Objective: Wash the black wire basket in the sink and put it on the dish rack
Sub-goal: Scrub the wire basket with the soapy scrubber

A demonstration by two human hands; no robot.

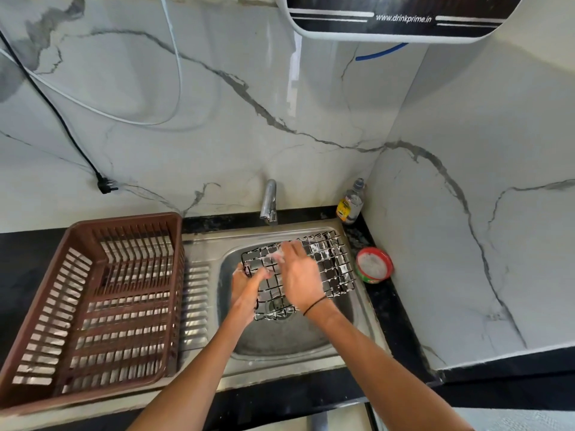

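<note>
Both forearms extend forward; left hand [247,283] grips with curled fingers, right hand [298,272] lies palm-down, fingers bent.

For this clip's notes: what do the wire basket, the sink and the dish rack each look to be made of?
Black wire basket: thin metal wire grid, probably dark-coated, now flecked with white suds. Sink: stainless steel by its dull silver brushed sheen and ribbed drainboard. Dish rack: brown moulded plastic, matte, with slotted walls and floor.
</note>
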